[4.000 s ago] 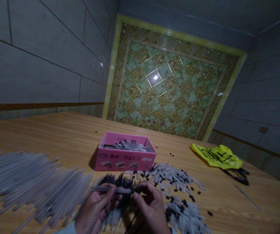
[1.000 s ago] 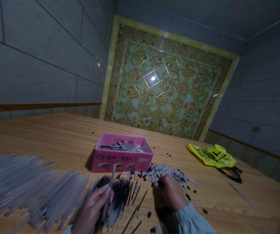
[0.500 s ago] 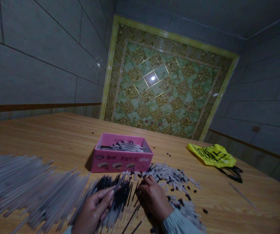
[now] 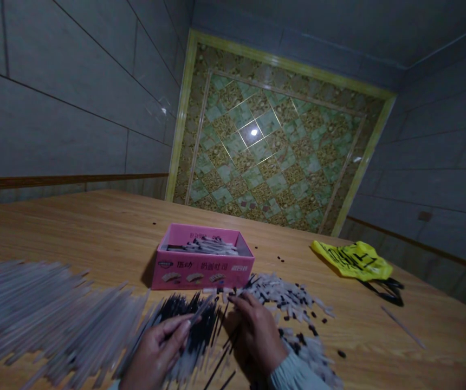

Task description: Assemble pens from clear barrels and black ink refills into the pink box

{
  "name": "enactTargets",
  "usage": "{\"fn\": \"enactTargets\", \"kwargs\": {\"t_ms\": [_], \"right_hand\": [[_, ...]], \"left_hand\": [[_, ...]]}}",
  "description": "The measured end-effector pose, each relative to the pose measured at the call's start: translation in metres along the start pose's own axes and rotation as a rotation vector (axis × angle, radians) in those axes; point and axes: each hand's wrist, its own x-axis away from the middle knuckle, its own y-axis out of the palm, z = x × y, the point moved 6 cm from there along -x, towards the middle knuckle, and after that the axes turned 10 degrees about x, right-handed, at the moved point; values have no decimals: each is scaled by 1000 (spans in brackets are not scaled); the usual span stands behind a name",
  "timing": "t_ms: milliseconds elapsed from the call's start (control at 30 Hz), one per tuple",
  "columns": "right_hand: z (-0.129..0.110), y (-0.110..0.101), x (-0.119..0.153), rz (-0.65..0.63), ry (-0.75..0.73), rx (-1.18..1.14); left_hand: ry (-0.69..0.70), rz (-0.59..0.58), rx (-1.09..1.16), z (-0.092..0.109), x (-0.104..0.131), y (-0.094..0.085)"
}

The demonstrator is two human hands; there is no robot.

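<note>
Two hands meet above the table (image 4: 107, 216): the left hand (image 4: 155, 344) pinches a tube (image 4: 202, 307) aslant, probably to leave its far end free. The right hand (image 4: 259, 333) has fingers bunched near that end; whether they hold anything, I cannot tell. Black sticks (image 4: 204, 333), straws (image 4: 54, 309) and bits (image 4: 284, 292) lie in separate heaps, seemingly for easy reach. Beyond, the box (image 4: 204, 273) gathers more sticks.

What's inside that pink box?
The pink box holds a heap of slim pale pieces, some with dark parts. Its front wall hides the heap's lower part, so whatever lies underneath can't be seen.
</note>
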Motion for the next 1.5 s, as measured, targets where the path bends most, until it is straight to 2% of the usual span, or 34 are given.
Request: {"fn": "enactTargets", "kwargs": {"t_ms": [100, 200, 300, 400, 833, 1067, 1200, 1333, 1500], "right_hand": [[3, -2, -3, 111, 224, -507], [4, 9, -4, 88, 456, -986], [1, 11, -3, 103, 553, -1220], [-2, 11, -2, 87, 580, -1291], [-12, 11, -5, 43, 386, -1136], [-14, 2, -8, -3, 221, -934], [-18, -8, -8, -58, 112, -743], [-28, -19, -7, -36, -35, -444], [-36, -21, -7, -11, -115, -268]], "left_hand": [[76, 15, -114, 7, -1, -2], [131, -15, -195, 15, 0, 0], [138, -50, -247, 18, 2, 4], [154, -93, -289, 18, 4, 7], [171, -135, -375, 12, 3, 7], [157, -210, -333, 13, 4, 12], [138, -212, -372, 15, 6, 16], [155, -222, -424, 19, 8, 18], [179, -213, -485, 26, 11, 21]]}}
